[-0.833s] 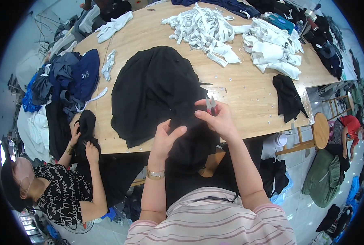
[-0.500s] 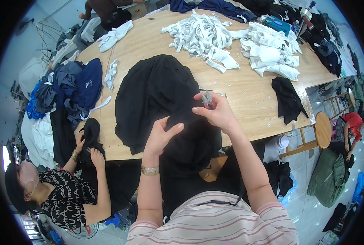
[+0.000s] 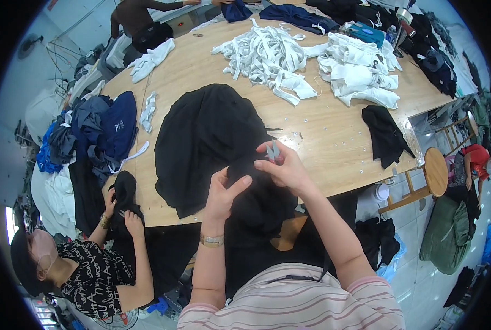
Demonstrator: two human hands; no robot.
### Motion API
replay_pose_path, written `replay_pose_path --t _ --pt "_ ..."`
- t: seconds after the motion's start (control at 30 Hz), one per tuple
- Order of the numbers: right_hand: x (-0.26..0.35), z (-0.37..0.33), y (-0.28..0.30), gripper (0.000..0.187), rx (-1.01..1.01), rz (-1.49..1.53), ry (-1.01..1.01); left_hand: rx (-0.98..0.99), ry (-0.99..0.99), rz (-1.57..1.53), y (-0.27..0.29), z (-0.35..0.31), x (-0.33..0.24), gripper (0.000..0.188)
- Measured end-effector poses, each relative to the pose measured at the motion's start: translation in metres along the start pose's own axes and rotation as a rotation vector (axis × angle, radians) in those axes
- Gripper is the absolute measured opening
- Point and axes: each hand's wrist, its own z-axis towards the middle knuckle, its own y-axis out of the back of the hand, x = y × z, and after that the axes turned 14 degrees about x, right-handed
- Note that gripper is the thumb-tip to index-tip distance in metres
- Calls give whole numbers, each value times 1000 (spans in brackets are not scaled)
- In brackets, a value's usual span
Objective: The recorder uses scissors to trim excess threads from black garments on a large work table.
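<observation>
A large black garment (image 3: 209,137) lies spread on the wooden table (image 3: 333,143), its near part hanging over the front edge toward me. My left hand (image 3: 223,192) pinches a fold of that black cloth at the table's edge. My right hand (image 3: 284,165) holds small grey thread snips (image 3: 273,151) just above the same fold, blades pointing up. Both hands are close together over the garment.
White fabric strips (image 3: 267,55) and white cloth (image 3: 361,74) are heaped at the far side. A small black piece (image 3: 385,135) lies right. Blue and dark clothes (image 3: 102,135) pile up left. A seated co-worker (image 3: 86,269) handles black cloth. A wooden stool (image 3: 435,173) stands right.
The view has shifted slightly. My hands stay together on the garment's fold, the right one still holding the snips; the left thumb has lifted a little.
</observation>
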Motion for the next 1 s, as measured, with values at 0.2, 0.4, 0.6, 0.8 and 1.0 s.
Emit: replay_pose_path --t 0.2,0.4,0.6,0.8,1.0 --pt "-21 -4 -7 28 19 245 -67 -42 -201 -36 -12 7 9 30" --pt "-16 -14 -5 31 -258 -102 131 -47 -150 303 -9 2 8 11" --pt "-3 -40 -14 26 -9 109 121 -70 -112 410 -11 0 3 13" --pt "-3 -48 -26 20 38 38 64 -50 -127 445 -9 -1 5 17" --pt "-6 -50 -26 21 34 -35 57 -72 -101 488 -8 -2 6 18"
